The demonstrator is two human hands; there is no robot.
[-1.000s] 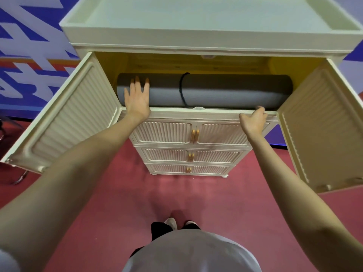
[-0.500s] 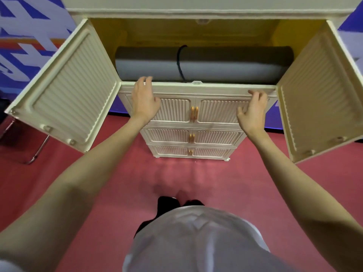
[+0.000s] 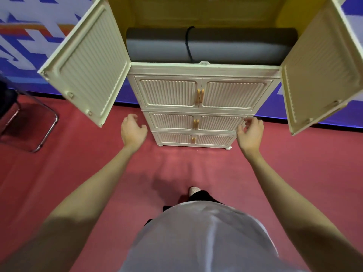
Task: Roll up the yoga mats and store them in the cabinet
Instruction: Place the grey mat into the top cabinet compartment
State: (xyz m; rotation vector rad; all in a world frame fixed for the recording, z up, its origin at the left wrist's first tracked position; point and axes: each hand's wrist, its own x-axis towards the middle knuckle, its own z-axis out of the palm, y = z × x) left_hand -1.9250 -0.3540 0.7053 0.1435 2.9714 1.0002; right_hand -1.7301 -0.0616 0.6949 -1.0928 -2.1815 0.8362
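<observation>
Two empty hands, the left hand (image 3: 133, 130) and right hand (image 3: 250, 132), hang loosely curled below the cabinet (image 3: 202, 91), where the rolled mat (image 3: 216, 46) lies near the top shelf's front edge and could block the open doors (image 3: 88, 61) from closing.

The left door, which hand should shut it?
Probably the left hand. It hangs empty just below the open left door, while the right hand is across the cabinet, nearer the right door.
</observation>
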